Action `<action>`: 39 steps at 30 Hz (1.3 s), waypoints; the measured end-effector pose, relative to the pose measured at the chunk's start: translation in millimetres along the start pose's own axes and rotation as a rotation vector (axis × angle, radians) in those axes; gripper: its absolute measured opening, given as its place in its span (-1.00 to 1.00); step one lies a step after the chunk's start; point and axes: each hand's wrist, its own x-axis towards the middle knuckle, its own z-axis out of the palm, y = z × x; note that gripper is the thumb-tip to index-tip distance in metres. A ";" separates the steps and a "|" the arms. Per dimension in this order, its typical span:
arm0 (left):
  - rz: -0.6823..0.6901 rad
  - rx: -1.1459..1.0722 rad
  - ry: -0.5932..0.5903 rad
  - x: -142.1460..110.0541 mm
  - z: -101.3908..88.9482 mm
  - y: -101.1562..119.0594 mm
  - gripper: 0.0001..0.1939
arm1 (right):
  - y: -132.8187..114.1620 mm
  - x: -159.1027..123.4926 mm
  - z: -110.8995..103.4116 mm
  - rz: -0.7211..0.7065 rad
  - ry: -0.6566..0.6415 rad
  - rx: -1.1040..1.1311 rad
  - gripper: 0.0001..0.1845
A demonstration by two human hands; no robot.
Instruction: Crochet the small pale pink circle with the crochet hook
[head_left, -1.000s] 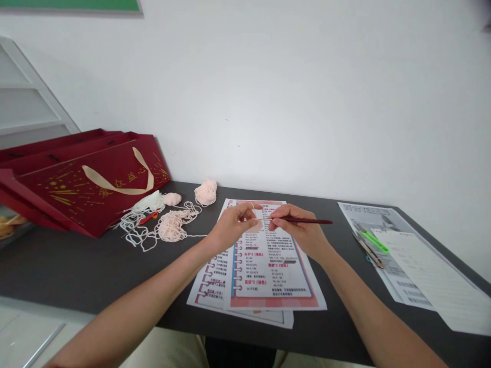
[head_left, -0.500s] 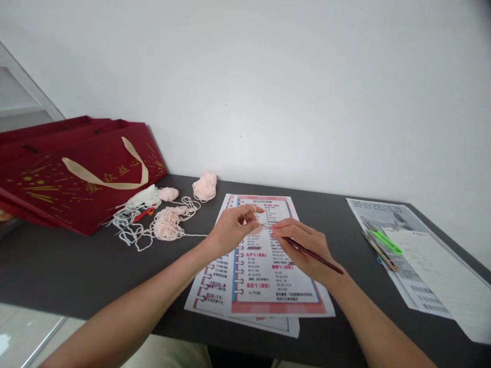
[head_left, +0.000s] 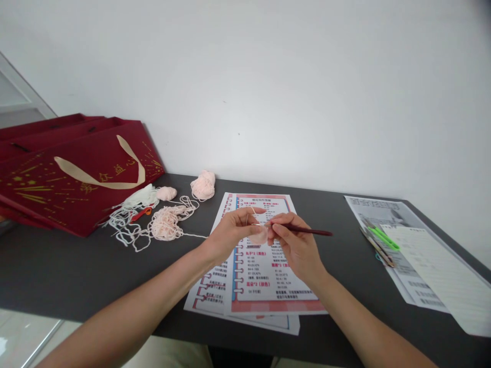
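My right hand grips a crochet hook with a dark red handle, its thin metal tip pointing left. Facing it, my left hand pinches a small pale pink crochet piece, with yarn looped over the raised index finger. The hook's tip meets the piece between the two hands; the exact stitch is too small to make out. From the left hand a strand runs left to a loose heap of pale pink yarn. Both hands hover above printed pattern sheets.
Dark red paper bags lean against the wall at left. Beside them are white yarn, a small pink crocheted piece, a red-orange tool and a pink yarn ball. At right, papers carry a bright green tool.
The hook's handle tilted down toward me half a second ago and now lies nearly level again, its tip back at the pink piece. The camera view has turned slightly.
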 end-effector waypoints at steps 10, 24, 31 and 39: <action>-0.133 -0.291 0.082 -4.4 10.3 -8.4 -0.61 | 3.5 -13.4 -8.9 -0.764 -0.269 -1.015 -0.62; -0.228 -0.316 0.003 0.0 -7.7 6.5 -0.62 | -6.0 -3.4 -8.0 -0.141 0.006 -0.147 -0.85; -0.271 -0.270 -0.076 -0.9 -11.2 14.7 -0.62 | -12.1 -0.8 -11.8 -0.145 -0.064 -0.088 -0.80; -0.293 -0.278 -0.184 -0.1 -18.8 17.1 -0.65 | -16.2 -2.3 -18.6 -0.149 -0.160 -0.122 -0.73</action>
